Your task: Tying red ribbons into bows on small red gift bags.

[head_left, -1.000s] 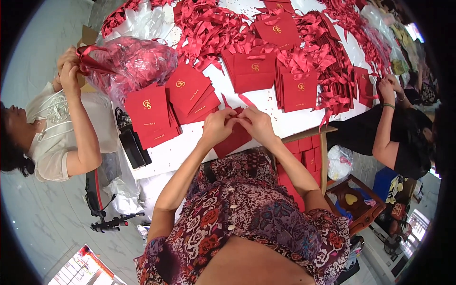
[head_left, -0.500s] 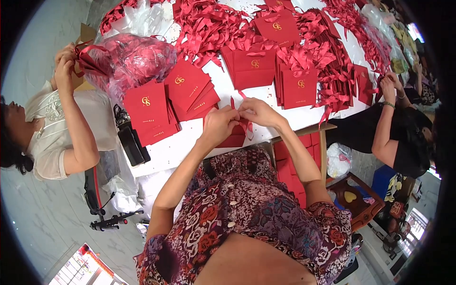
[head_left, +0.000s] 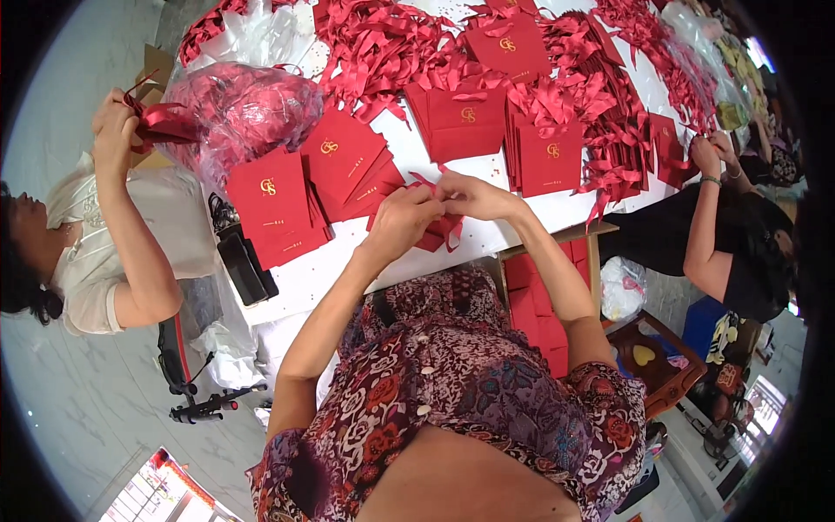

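Near the table's front edge, my left hand (head_left: 405,219) and my right hand (head_left: 477,197) meet over a small red paper bag (head_left: 430,242). Both hands are closed, with fingertips pinched together on a red ribbon (head_left: 455,233) at the bag. One ribbon end pokes up above the fingers and another hangs beside the bag. My fingers cover the exact spot where the ribbon meets the bag. Just left of my left hand lie fanned red bags (head_left: 348,170) with gold print.
Ribboned red bags (head_left: 468,122) and a ribbon heap (head_left: 374,52) cover the white table (head_left: 304,291). A clear plastic sack (head_left: 248,109) and black phone (head_left: 246,268) lie left. An open carton (head_left: 596,278) of red bags stands below the edge. Co-workers handle ribbons at both sides.
My hands have drawn closer together over the bag, the right one moving slightly left and the left one turning over the ribbon. The left co-worker's hands have dropped a little.
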